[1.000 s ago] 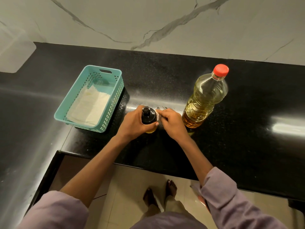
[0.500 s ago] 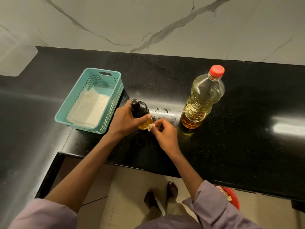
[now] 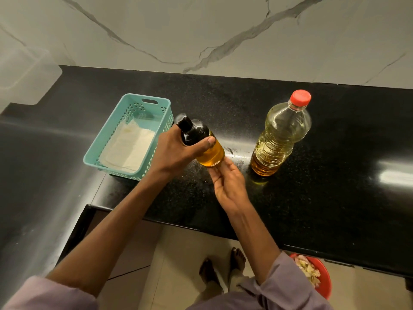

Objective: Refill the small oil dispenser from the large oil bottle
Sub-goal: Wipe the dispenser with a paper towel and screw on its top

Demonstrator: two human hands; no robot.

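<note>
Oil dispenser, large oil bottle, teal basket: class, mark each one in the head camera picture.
oil dispenser (image 3: 211, 153), head view, on its amber lower body.
large oil bottle (image 3: 280, 139), head view, on its clear midsection.
teal basket (image 3: 166, 113), head view, on its right wall.

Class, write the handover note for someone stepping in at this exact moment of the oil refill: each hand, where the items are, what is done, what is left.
Left hand: gripping the small oil dispenser around its dark upper part, lifted off the counter and tilted, black top on.
Right hand: open, fingers under the dispenser's base, supporting it.
Large oil bottle: upright on the black counter, to the right, red cap on.
Teal basket: to the left, white paper inside.
Done: dispenser picked up; it holds some oil.
Left: open the dispenser, uncap the bottle, pour, close both.
</note>
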